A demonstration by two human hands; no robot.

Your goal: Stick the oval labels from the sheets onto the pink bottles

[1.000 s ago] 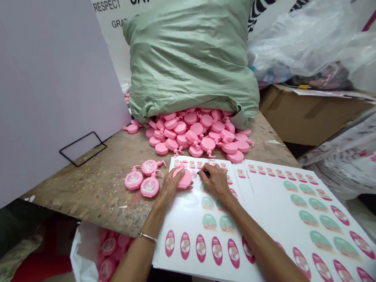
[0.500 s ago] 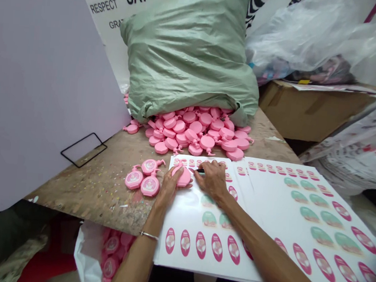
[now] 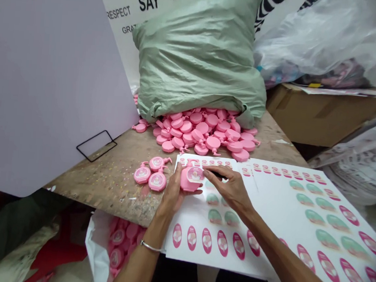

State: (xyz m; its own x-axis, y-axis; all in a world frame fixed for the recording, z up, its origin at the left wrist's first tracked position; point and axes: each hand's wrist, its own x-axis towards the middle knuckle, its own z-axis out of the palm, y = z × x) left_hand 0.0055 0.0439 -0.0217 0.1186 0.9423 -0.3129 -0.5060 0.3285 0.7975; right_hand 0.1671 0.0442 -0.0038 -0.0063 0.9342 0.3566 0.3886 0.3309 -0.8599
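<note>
My left hand (image 3: 174,192) grips a flat pink bottle-shaped plastic piece (image 3: 189,181) over the near-left corner of a white sticker sheet (image 3: 200,223). An oval sticker (image 3: 195,175) lies on the piece's face. My right hand (image 3: 232,186) pinches a thin dark tool (image 3: 216,174) with its tip at that sticker. Three pink pieces with stickers on them (image 3: 152,176) lie on the table just left of my left hand.
A heap of plain pink pieces (image 3: 205,133) spills from a green sack (image 3: 202,54) at the back. More sticker sheets (image 3: 316,213) spread to the right. A cardboard box (image 3: 315,112), plastic bags, a lilac board (image 3: 45,76) and a bag of pink pieces (image 3: 118,244) below the table edge surround the spot.
The pink piece was plain and pressed on the sheet. Now my left hand has tilted it up and an oval sticker sits on its face, with my right hand's tool at it.
</note>
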